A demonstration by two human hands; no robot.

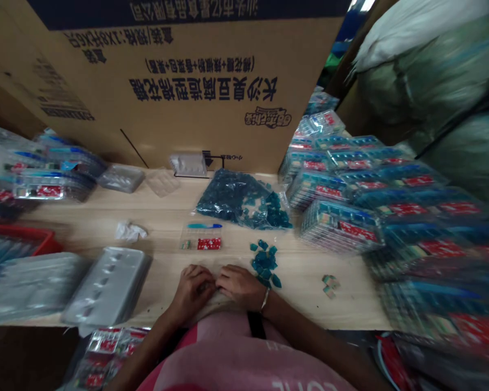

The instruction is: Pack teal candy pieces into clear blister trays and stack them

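And there it rose, the huge cardboard box [212, 115], walling off the far side of the desk [358, 277]! Down the right edge ran the packed trays [338, 228], stack upon stack, many showing a flash of red. Next in size, the clear bag [236, 195] of blue-green pieces slumped against the foot of the box, and over on the left sat the grey trays [106, 282], neatly nested.

Now to the hands, and this was close work! The left hand [193, 288] and the right hand [240, 283] met at the near edge, fingers curled, fingertips together; whether anything was pinched between them, I could not tell. Just beyond them lay the clear tray [201, 235], flat on the wood, and tight by the right hand, the loose heap [264, 262] of blue-green pieces. Inside that tray, a red dotted card [209, 244] and a slim blue stick [205, 226]; well off to the right, a few tan bits [330, 285].

My call: the step in hand was fine fingertip handling, both hands paired. The next move seemed to ask for a light, steady touch, with the right hand clear of that heap.
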